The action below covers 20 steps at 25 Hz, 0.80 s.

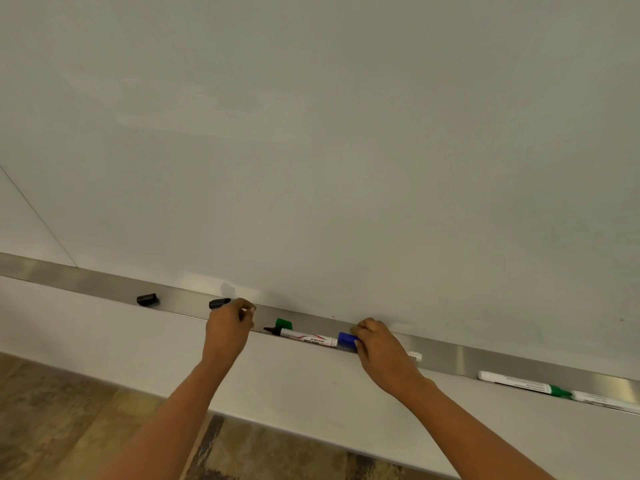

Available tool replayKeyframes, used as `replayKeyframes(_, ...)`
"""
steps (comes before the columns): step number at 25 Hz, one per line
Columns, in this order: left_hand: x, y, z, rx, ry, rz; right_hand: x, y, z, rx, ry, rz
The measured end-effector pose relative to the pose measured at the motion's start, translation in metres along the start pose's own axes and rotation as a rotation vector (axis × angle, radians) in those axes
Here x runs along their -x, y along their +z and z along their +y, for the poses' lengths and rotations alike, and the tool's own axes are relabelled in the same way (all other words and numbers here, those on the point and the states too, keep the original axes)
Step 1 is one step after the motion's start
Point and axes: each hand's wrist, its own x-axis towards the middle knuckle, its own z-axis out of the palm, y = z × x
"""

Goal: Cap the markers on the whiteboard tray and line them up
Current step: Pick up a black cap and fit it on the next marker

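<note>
So the metal whiteboard tray (pixel 86 277) runs across below the whiteboard (pixel 311 133), sloping down to the right in this view. Far left there's a loose black cap (pixel 148 300) just sitting in the tray. Next over, the left hand (pixel 229 325) has its grip pinched closed on a black marker (pixel 219 303), only the dark end poking out left of the fingers. Between the hands: a loose green cap (pixel 284 323) at the back, and an uncapped marker with a white barrel (pixel 300 335), black tip pointing left. The right hand (pixel 377 348) has its grip closed around a blue-capped marker (pixel 347 340) lying in the tray, white end (pixel 414 356) showing past the hand. Far right, two more white markers (pixel 519 384) end to end, with green between them.
</note>
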Motion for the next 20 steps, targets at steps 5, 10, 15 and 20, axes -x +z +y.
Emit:
replayKeyframes(5, -0.032, -0.012, -0.015, -0.158, 0.006, 0.106, -0.017, 0.009, -0.029, -0.027, -0.105, -0.042)
replayKeyframes(10, -0.044, -0.017, -0.033, -0.372, -0.015, -0.015, -0.024, 0.022, -0.043, 0.046, -0.111, -0.164)
replayKeyframes(15, -0.043, -0.018, -0.040, -0.298, -0.028, 0.009, -0.030, 0.026, -0.046, 0.133, -0.077, -0.159)
replayKeyframes(20, -0.041, -0.017, -0.040, -0.172, -0.035, 0.037, -0.032, 0.027, -0.047, 0.139, -0.056, -0.136)
